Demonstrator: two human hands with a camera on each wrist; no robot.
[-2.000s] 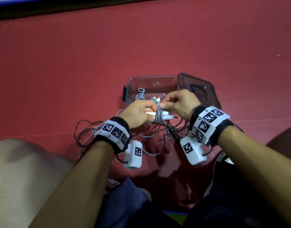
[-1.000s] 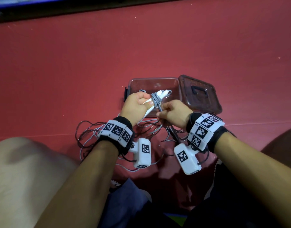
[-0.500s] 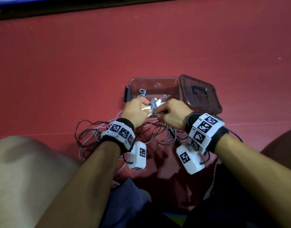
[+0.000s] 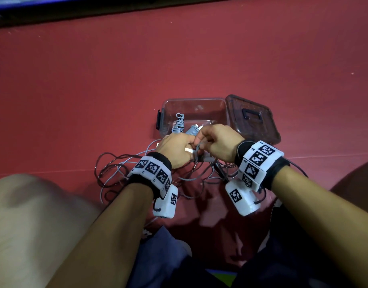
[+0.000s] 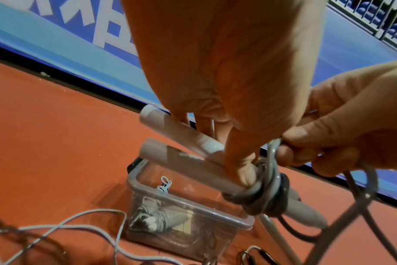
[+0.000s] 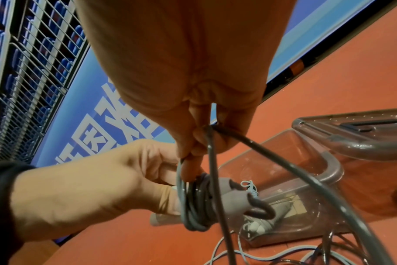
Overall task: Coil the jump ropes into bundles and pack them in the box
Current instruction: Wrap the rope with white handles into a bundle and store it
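My left hand (image 4: pixel 186 147) grips two pale jump rope handles (image 5: pixel 184 161) side by side, thumb pressed on top. Several turns of grey cord (image 5: pixel 261 195) are wound round the handles near their tapered tips. My right hand (image 4: pixel 201 140) pinches the free run of that cord (image 6: pixel 215 179) right beside the wraps, the two hands touching. They hover just in front of the clear plastic box (image 4: pixel 191 100) on the red floor. One coiled grey rope bundle (image 4: pixel 179 125) lies in the box at its left side.
The box's smoky lid (image 4: pixel 253 119) lies flat, right of the box. Loose grey and dark cords (image 4: pixel 116 169) sprawl in loops on the floor under and left of my wrists. My knee (image 4: pixel 33 215) fills the lower left. A blue banner wall (image 5: pixel 57 44) runs behind the floor.
The handles, raised over the box a second ago, have come down and back toward me. My right hand has carried the cord round them and closed in against the left hand.
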